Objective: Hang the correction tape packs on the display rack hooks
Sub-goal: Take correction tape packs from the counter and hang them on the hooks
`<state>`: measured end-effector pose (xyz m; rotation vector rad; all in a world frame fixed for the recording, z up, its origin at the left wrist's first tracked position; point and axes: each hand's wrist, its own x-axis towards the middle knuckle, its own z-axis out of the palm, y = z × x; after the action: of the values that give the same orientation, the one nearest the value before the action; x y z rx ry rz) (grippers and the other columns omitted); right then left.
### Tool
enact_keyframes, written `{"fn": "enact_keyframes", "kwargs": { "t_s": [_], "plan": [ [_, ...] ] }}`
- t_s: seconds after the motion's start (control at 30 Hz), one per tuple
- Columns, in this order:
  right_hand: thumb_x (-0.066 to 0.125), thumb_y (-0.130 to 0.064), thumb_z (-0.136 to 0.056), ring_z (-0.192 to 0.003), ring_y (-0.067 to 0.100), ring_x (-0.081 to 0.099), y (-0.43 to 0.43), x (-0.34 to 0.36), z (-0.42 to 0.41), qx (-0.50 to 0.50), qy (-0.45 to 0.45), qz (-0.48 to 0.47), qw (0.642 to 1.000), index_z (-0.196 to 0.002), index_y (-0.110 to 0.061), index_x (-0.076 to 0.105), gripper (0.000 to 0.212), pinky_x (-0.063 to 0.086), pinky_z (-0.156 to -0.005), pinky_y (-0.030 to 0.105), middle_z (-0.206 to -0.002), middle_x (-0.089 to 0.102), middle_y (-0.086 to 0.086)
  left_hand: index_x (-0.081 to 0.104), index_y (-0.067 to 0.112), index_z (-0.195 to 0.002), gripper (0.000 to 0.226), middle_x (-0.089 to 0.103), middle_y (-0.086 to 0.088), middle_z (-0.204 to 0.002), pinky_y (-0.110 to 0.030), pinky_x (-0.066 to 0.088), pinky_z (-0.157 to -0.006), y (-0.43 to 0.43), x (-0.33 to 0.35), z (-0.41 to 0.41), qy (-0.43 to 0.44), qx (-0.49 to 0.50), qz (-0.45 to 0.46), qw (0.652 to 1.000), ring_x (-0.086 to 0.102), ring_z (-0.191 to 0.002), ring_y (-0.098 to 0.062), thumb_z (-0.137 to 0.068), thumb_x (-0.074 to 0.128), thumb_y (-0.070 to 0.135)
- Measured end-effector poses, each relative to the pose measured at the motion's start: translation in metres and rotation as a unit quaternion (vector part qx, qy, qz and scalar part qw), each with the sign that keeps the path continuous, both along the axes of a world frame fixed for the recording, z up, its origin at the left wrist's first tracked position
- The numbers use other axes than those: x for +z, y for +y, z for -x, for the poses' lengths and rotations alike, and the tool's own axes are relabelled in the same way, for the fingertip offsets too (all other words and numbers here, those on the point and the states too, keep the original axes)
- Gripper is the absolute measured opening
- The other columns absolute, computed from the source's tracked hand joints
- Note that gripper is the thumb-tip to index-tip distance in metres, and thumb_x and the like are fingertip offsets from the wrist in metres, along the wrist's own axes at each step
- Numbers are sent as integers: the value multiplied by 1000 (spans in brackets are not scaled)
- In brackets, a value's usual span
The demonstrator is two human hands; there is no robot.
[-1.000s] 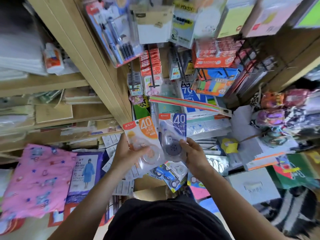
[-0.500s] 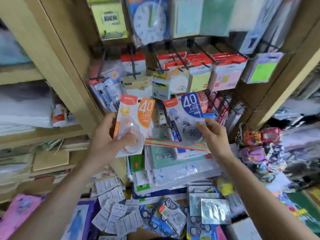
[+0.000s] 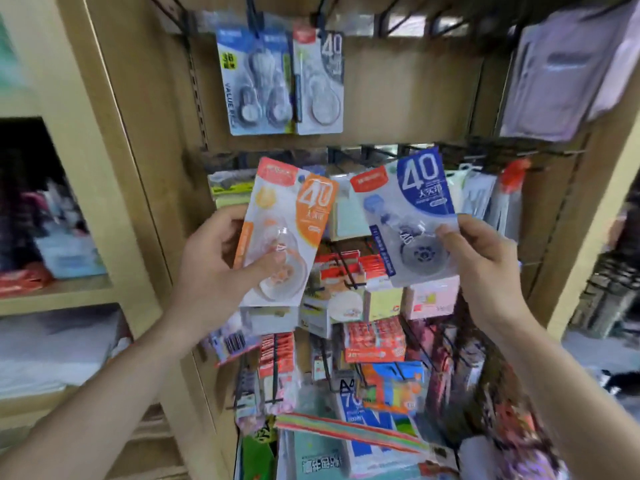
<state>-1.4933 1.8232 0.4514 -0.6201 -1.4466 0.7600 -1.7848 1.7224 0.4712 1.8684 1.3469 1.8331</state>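
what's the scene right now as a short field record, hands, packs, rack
left hand: holds orange correction tape pack, tilted, thumb across its blister
right hand: holds blue correction tape pack by its right edge, tilted
packs already hung: value pack and grey 40 pack, side by side on the top row
top row hooks: several to the right of the hung packs look bare
held packs: both below the top row, neither on a hook
image: motion blurred, small print unreadable
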Motion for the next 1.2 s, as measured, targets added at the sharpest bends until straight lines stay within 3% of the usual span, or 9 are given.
{"fn": "enact_keyframes", "kwargs": {
  "t_s": [0.23, 0.47, 0.63, 0.73, 0.8, 0.87, 1.0, 1.07, 1.2],
  "plan": [
    [56, -20, -100, -83, 9, 70, 22, 78, 1, -63, -36, -64, 995, -96, -19, 72, 16, 56, -69, 24, -91, 75, -7, 64, 30, -108, 44, 76, 11, -101, -17, 53, -74, 20, 44, -6, -33, 24, -72, 997, 71, -89, -5, -79, 82, 2],
    [57, -27, -96, -82, 17, 72, 56, 144, 23, -118, -84, -96, 985, -96, -14, 70, 18, 60, -72, 45, -91, 74, 2, 66, 28, -109, 43, 76, 5, -104, -24, 56, -81, 36, 64, 7, -94, 44, -98, 990, 72, -95, -12, -78, 81, 2],
    [55, -25, -94, -76, 14, 69, 66, 185, 44, -176, -147, -148, 962, -93, -17, 70, 16, 58, -64, 41, -84, 71, -3, 67, 20, -113, 41, 76, -1, -105, -24, 53, -79, 55, 77, 21, -106, 43, -95, 989, 72, -96, -15, -79, 81, 2],
    [56, -24, -94, -75, 9, 70, 70, 200, 52, -165, -150, -161, 961, -92, -21, 70, 15, 56, -62, 34, -84, 72, -8, 68, 22, -116, 43, 76, 1, -106, -28, 53, -81, 61, 82, 26, -89, 41, -99, 990, 72, -99, -18, -76, 84, 17],
    [56, -23, -95, -73, 3, 69, 75, 204, 55, -149, -120, -158, 969, -94, -19, 70, 15, 55, -58, 26, -84, 72, -11, 67, 29, -117, 44, 75, 4, -106, -35, 54, -85, 60, 85, 29, -49, 58, -110, 991, 72, -101, -19, -75, 81, 33],
    [57, -22, -96, -71, -1, 68, 82, 205, 57, -141, -95, -138, 976, -96, -15, 70, 14, 52, -56, 18, -85, 72, -8, 66, 32, -117, 45, 75, 6, -106, -38, 54, -83, 61, 89, 34, -23, 78, -119, 990, 71, -100, -19, -75, 79, 37],
    [61, -27, -94, -80, 19, 73, 96, 202, 67, -99, -64, -55, 991, -87, -18, 71, 16, 60, -75, 43, -87, 75, 2, 66, 28, -112, 39, 74, 8, -99, -24, 49, -77, 70, 97, 43, -45, 67, -69, 994, 69, -89, -5, -79, 83, 14],
    [63, -26, -94, -81, 22, 73, 98, 198, 74, -79, -40, -17, 996, -81, -17, 70, 17, 59, -77, 46, -86, 75, 4, 68, 27, -105, 31, 74, 5, -98, -27, 48, -78, 74, 93, 44, -60, 39, -31, 997, 68, -85, -5, -83, 80, 10],
    [62, -27, -96, -86, 20, 72, 93, 192, 83, -51, -3, 26, 998, -86, -17, 68, 15, 54, -57, 26, -92, 74, 4, 68, 20, -99, 28, 72, -8, -92, -36, 49, -78, 78, 84, 45, -52, 44, -29, 997, 66, -82, -21, -76, 78, 31]
  ]
}}
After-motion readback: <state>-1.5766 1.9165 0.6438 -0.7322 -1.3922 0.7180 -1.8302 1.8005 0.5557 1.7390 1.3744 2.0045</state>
